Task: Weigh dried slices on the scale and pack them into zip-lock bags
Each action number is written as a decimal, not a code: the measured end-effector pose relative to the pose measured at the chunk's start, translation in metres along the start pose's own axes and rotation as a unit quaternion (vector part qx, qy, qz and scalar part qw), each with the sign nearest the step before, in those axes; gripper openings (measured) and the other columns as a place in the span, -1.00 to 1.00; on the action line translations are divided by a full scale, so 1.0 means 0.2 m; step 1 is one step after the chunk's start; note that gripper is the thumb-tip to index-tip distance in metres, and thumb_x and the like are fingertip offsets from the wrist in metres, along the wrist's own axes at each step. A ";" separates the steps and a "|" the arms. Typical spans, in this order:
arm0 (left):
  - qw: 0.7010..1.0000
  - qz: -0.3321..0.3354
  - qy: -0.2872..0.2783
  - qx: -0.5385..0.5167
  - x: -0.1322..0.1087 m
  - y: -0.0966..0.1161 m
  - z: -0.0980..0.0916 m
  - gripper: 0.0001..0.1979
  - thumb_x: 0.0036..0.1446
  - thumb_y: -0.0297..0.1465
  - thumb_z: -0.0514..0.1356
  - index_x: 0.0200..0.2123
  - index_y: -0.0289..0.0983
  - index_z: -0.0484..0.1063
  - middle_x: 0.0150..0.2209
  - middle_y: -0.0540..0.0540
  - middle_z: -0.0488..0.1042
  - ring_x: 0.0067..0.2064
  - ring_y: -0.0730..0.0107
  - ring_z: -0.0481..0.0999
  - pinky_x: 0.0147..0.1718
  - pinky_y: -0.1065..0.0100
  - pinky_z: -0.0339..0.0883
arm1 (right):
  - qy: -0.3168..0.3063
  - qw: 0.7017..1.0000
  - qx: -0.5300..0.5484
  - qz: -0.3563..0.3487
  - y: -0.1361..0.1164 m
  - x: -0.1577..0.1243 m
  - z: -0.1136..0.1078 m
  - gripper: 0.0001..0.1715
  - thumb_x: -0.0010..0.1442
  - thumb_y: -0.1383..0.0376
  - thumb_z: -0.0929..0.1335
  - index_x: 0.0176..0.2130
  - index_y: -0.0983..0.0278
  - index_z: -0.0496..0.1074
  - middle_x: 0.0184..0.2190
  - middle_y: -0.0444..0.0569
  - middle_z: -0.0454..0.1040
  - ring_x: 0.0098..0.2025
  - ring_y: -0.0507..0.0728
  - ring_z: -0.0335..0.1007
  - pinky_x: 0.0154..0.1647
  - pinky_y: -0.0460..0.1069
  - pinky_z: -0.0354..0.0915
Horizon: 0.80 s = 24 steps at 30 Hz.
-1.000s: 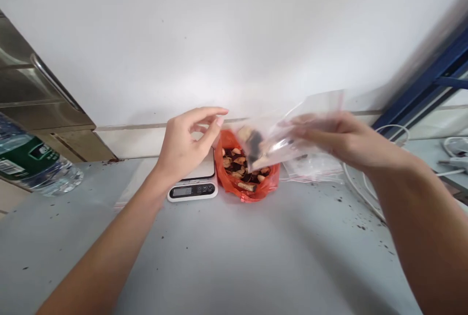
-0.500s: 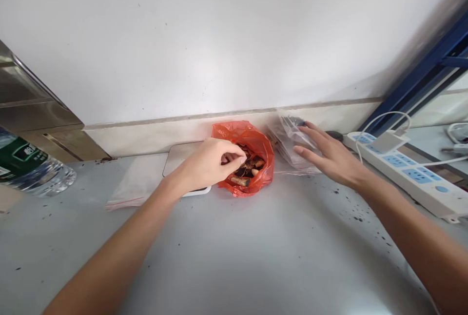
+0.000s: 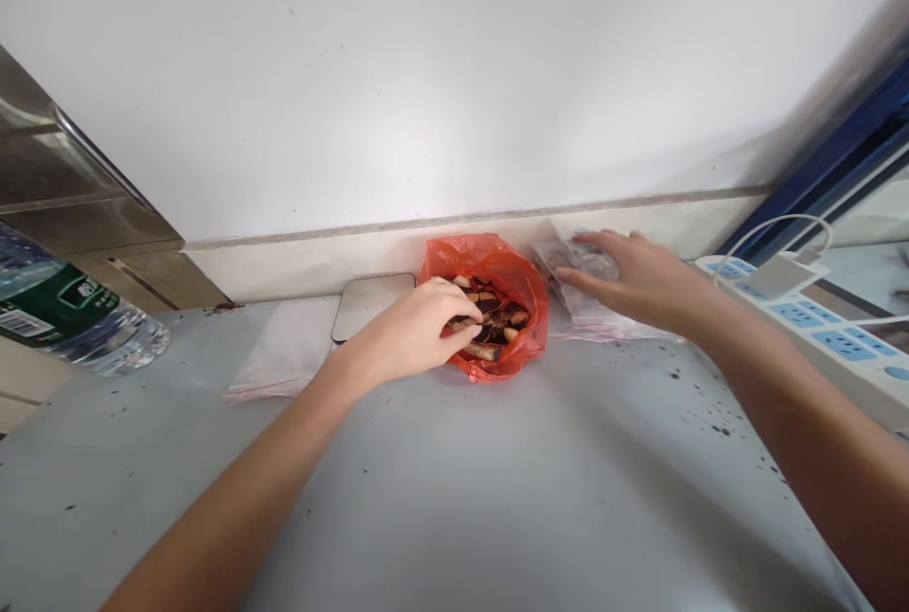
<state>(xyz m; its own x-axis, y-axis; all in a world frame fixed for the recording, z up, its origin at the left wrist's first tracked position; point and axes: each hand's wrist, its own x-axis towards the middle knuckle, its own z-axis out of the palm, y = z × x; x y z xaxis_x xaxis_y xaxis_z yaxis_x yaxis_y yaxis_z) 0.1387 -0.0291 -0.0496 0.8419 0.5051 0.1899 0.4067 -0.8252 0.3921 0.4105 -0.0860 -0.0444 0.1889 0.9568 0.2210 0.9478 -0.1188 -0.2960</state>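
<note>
A red plastic bag [image 3: 531, 309] stands with its mouth wide, holding several dark-barked, pale-cut pieces [image 3: 490, 351] that look like dried root or wood. Over its left side is my left hand [image 3: 418, 328], thumb and forefinger curled nearly together just above the pieces. Whether anything sits between those fingertips is too small to tell. My right hand [image 3: 632, 280] has its fingers apart, over clear plastic zip bags [image 3: 586, 309] right of the red bag. Partly behind my left hand lies a flat scale [image 3: 373, 295] with a pale top.
Further left a stack of clear zip bags [image 3: 284, 347] lies on the grey table [image 3: 454, 498]. A large water bottle [image 3: 78, 309] is at the far left. A white power strip [image 3: 845, 337] with a plugged-in charger [image 3: 785, 273] is at the right, and a white wall [image 3: 454, 72] rises behind.
The view has shifted slightly, moving the table items rightward. My left hand's fingertips are a little lower at the red bag's mouth. My right hand has moved further over the clear bags.
</note>
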 end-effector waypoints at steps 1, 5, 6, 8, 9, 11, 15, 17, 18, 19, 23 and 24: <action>1.000 -0.004 0.000 0.007 -0.01 -0.01 -0.01 -0.74 0.35 -0.37 0.14 -0.24 -0.20 0.67 -0.20 -0.14 0.64 -0.09 0.13 0.56 -0.20 0.27 0.42 | 0.033 0.999 0.014 -0.015 -0.04 0.01 -0.01 -0.31 0.25 -0.08 0.31 0.15 0.28 0.54 0.17 0.28 0.56 0.25 0.59 0.40 0.20 0.40 0.35; 0.999 -0.044 0.003 0.029 -0.05 -0.01 -0.07 -0.73 0.37 -0.32 0.13 -0.20 -0.19 0.67 -0.19 -0.13 0.61 -0.05 0.10 0.54 -0.16 0.24 0.43 | -0.016 0.988 0.104 -0.109 -0.26 0.02 -0.06 -0.71 0.28 0.18 0.32 -0.14 0.21 0.60 -0.13 0.07 0.67 -0.10 0.28 0.59 -0.07 0.11 0.43; 0.998 -0.059 0.002 0.028 -0.07 0.00 -0.08 -0.72 0.38 -0.33 0.12 -0.18 -0.20 0.67 -0.19 -0.13 0.61 -0.06 0.11 0.54 -0.17 0.25 0.43 | -0.071 0.985 0.093 -0.123 -0.31 0.03 -0.06 -0.74 0.29 0.22 0.31 -0.17 0.20 0.59 -0.19 0.03 0.67 -0.17 0.24 0.58 -0.15 0.07 0.41; 0.996 -0.085 0.002 0.025 -0.10 0.00 -0.11 -0.70 0.37 -0.35 0.10 -0.14 -0.21 0.66 -0.16 -0.13 0.60 -0.08 0.14 0.55 -0.18 0.26 0.42 | -0.193 0.972 0.035 -0.126 -0.40 0.05 -0.04 -0.78 0.28 0.24 0.34 -0.14 0.18 0.58 -0.24 -0.01 0.66 -0.22 0.21 0.56 -0.27 0.03 0.36; 0.995 -0.095 0.004 0.023 -0.11 0.00 -0.13 -0.70 0.37 -0.35 0.09 -0.12 -0.21 0.66 -0.14 -0.12 0.60 -0.08 0.15 0.55 -0.18 0.25 0.42 | -0.247 0.962 0.003 -0.116 -0.44 0.07 -0.03 -0.75 0.26 0.24 0.37 -0.08 0.17 0.57 -0.19 -0.01 0.66 -0.20 0.22 0.56 -0.30 0.03 0.35; 0.994 -0.109 0.010 0.017 -0.14 -0.01 -0.15 -0.69 0.38 -0.32 0.09 -0.10 -0.19 0.66 -0.09 -0.11 0.60 -0.06 0.16 0.55 -0.16 0.25 0.42 | -0.327 0.940 -0.048 -0.084 -0.49 0.12 0.01 -0.51 0.18 0.21 0.46 0.11 0.12 0.50 -0.01 0.01 0.63 -0.07 0.27 0.56 -0.30 0.03 0.37; 0.991 -0.131 0.015 0.004 -0.17 -0.04 -0.17 -0.69 0.35 -0.27 0.10 -0.11 -0.14 0.67 -0.08 -0.08 0.59 -0.04 0.18 0.54 -0.18 0.29 0.42 | -0.364 0.924 -0.106 -0.044 -0.56 0.18 0.08 -0.18 0.10 0.24 0.53 0.30 0.09 0.36 0.09 0.07 0.58 0.03 0.37 0.55 -0.33 0.05 0.38; 0.991 -0.136 0.016 0.004 -0.18 -0.04 -0.19 -0.68 0.34 -0.28 0.09 -0.12 -0.13 0.67 -0.09 -0.08 0.59 -0.06 0.19 0.54 -0.19 0.31 0.41 | -0.364 0.923 -0.116 -0.041 -0.59 0.18 0.08 -0.28 0.11 0.27 0.51 0.25 0.17 0.41 0.01 0.11 0.61 -0.04 0.37 0.58 -0.38 0.05 0.36; 0.990 -0.138 0.016 0.004 -0.19 -0.04 -0.20 -0.68 0.34 -0.28 0.09 -0.11 -0.14 0.67 -0.10 -0.08 0.59 -0.07 0.19 0.53 -0.19 0.31 0.41 | -0.365 0.923 -0.116 -0.042 -0.61 0.18 0.08 -0.32 0.11 0.27 0.50 0.22 0.19 0.42 -0.02 0.11 0.61 -0.06 0.35 0.59 -0.39 0.04 0.36; 0.990 -0.140 0.015 0.005 -0.19 -0.04 -0.20 -0.68 0.34 -0.28 0.09 -0.11 -0.14 0.67 -0.10 -0.08 0.59 -0.07 0.19 0.53 -0.18 0.31 0.41 | -0.369 0.921 -0.113 -0.044 -0.62 0.18 0.08 -0.34 0.11 0.27 0.49 0.20 0.19 0.42 -0.05 0.09 0.61 -0.09 0.32 0.59 -0.41 0.03 0.35; 0.987 -0.158 0.013 0.003 -0.20 -0.02 -0.24 -0.67 0.33 -0.29 0.09 -0.10 -0.14 0.67 -0.08 -0.07 0.59 -0.12 0.21 0.54 -0.22 0.32 0.41 | -0.409 0.907 -0.091 -0.044 -0.67 0.16 0.07 -0.25 0.07 0.26 0.49 0.23 0.10 0.37 -0.25 -0.05 0.63 -0.31 0.22 0.60 -0.51 0.00 0.35; 0.987 -0.161 0.013 0.001 -0.21 -0.02 -0.24 -0.67 0.33 -0.29 0.08 -0.10 -0.14 0.67 -0.08 -0.07 0.59 -0.14 0.22 0.54 -0.22 0.32 0.41 | -0.412 0.906 -0.089 -0.043 -0.68 0.15 0.08 -0.22 0.04 0.27 0.50 0.24 0.08 0.36 -0.27 -0.07 0.62 -0.33 0.22 0.59 -0.52 -0.01 0.35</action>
<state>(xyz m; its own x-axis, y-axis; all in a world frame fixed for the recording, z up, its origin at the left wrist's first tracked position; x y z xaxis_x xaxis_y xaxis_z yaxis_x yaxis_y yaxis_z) 0.0852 -0.0349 -0.0151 0.6593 0.7476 0.0794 0.6526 -0.6215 0.4335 0.2835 -0.0362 -0.0112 -0.0749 0.8293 -0.5537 0.9900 -0.0046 -0.1408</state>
